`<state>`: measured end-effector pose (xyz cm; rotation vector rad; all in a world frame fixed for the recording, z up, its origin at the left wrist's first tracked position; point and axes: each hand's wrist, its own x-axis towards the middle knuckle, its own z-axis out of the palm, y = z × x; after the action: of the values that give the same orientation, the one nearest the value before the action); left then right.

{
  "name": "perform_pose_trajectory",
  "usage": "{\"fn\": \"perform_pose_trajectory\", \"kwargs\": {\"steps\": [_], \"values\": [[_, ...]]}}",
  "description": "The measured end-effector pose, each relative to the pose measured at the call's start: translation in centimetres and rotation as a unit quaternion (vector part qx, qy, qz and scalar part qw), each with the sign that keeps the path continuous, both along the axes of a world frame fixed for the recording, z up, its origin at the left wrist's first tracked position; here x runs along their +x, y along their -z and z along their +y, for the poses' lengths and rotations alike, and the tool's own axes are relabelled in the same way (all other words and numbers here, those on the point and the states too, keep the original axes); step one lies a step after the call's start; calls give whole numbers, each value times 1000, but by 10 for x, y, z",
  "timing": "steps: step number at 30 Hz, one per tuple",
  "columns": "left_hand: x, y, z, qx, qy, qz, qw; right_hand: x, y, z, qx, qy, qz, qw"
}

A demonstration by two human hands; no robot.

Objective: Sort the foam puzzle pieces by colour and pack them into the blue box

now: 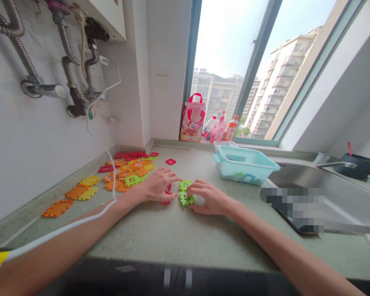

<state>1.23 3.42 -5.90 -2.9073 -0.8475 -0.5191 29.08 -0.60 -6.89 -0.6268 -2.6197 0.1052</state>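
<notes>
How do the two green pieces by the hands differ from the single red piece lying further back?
The green pieces sit together; the red piece lies alone. The right hand is at the green pieces, while no hand is at the red piece. All have notched edges.

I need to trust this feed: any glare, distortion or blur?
Head view: sky nearly white through the window; forearms stretched toward lower corners; pixelated blocks hide part of the sink's left side; left hand, right hand and green pieces readable, fine edges soft.
</notes>
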Motion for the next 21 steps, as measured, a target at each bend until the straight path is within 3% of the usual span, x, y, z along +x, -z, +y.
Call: {"fn": "perform_pose_trajectory", "kwargs": {"steps": [3,14,21], "values": [[1,5,3,-15,29,6,999,-2,-2,-4,2,-7,-1,1000],[0,10,6,-22,-6,-5,1000,3,5,3,-33,21,17,999],[-1,11,8,-34,4,-1,999,7,3,4,-55,27,18,998]]}}
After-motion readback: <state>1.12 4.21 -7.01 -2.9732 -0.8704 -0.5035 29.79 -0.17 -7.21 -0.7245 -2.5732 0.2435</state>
